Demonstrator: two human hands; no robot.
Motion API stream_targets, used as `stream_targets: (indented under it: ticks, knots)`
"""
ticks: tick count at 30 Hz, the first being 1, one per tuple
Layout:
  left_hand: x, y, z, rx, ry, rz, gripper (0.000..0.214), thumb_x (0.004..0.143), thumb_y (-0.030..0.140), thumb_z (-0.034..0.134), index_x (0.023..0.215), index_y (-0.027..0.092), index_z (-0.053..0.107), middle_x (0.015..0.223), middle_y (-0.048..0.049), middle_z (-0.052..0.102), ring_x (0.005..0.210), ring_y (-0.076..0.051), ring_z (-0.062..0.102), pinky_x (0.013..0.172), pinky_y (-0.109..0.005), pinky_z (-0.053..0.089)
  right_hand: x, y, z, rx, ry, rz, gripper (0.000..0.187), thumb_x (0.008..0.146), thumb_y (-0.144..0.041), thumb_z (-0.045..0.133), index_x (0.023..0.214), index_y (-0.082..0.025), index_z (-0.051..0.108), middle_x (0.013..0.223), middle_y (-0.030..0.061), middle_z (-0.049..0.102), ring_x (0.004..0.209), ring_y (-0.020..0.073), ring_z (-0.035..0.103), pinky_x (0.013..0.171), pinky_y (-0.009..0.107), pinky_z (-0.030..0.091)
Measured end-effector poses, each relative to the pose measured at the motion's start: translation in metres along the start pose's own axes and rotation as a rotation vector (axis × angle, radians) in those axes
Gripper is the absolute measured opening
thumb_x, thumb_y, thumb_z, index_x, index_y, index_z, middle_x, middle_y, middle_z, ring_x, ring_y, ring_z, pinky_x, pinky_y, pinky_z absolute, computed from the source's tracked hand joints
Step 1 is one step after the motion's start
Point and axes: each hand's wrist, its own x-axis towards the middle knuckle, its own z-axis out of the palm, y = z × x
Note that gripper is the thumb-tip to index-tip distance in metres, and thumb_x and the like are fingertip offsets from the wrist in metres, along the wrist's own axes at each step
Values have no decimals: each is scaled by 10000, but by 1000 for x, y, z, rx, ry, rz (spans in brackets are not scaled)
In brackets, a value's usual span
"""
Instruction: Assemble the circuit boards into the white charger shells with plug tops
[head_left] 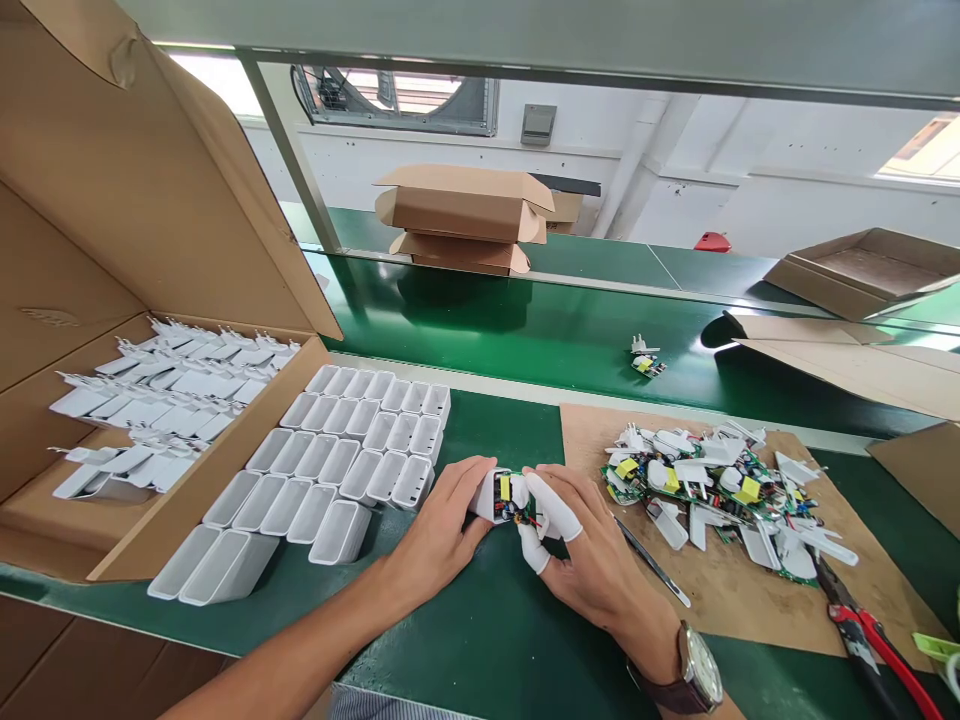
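A small circuit board (513, 497) with a yellow component is held between my two hands over the green bench. My left hand (450, 512) pinches its left end, where a white plastic part (484, 497) shows. At the other end, my right hand (589, 560) grips the board with thumb and finger in white finger covers (553, 508). The covers partly hide that end. Left of my hands stand rows of open white plastic cases (339, 532). Tweezers (654, 565) lie just right of my right hand, near a pile of circuit boards with white plastic parts (720, 480).
An open cardboard box (202, 480) at left holds rows of white plugged units (169, 385). Red-handled pliers (862, 630) lie at right on a brown board (739, 610). One loose circuit board (646, 364) lies on the green strip behind. Cardboard boxes (465, 215) stand farther back.
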Motion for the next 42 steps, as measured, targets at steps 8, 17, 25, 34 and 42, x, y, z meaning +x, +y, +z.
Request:
stream_targets:
  ticks: [8, 17, 25, 34, 42]
  knots:
    - [0, 0, -2, 5, -12, -18, 574, 1000, 164, 549, 1523, 317, 367, 1463, -116, 559, 1368, -288, 560, 1148, -493, 488, 0, -3, -2, -57, -25, -12, 692, 935, -65, 539, 1589, -183, 346, 1333, 161, 666, 1257, 326, 610, 1011, 538, 604]
    - [-1, -2, 1, -43, -2, -27, 564, 993, 214, 603, 1505, 316, 389, 1440, -112, 563, 1359, -284, 561, 1154, -494, 483, -1, 0, 1, -37, 8, -34, 724, 924, -56, 552, 1598, -193, 325, 1312, 152, 673, 1234, 320, 614, 1005, 529, 607]
    - [0, 1, 5, -95, -6, -12, 522, 971, 194, 614, 1457, 288, 448, 1396, -116, 572, 1317, -279, 586, 1127, -476, 506, 0, 1, 0, 51, -66, -22, 673, 934, -120, 599, 1559, -217, 368, 1308, 160, 661, 1269, 322, 607, 1016, 533, 597]
    - [-1, -3, 5, -27, -93, 29, 551, 959, 330, 674, 1463, 243, 469, 1360, -131, 609, 1257, -313, 570, 1064, -482, 514, -1, 3, -3, 142, -25, -31, 595, 1017, -416, 584, 1538, -207, 386, 1262, 165, 654, 1203, 303, 627, 985, 503, 595]
    - [-8, -12, 12, -130, -166, 32, 735, 931, 158, 554, 1597, 268, 262, 1442, -123, 592, 1188, -271, 647, 1045, -442, 538, -4, -2, -4, 189, -12, 17, 460, 1064, -196, 407, 1519, -267, 420, 1335, 131, 626, 1245, 263, 613, 1034, 462, 572]
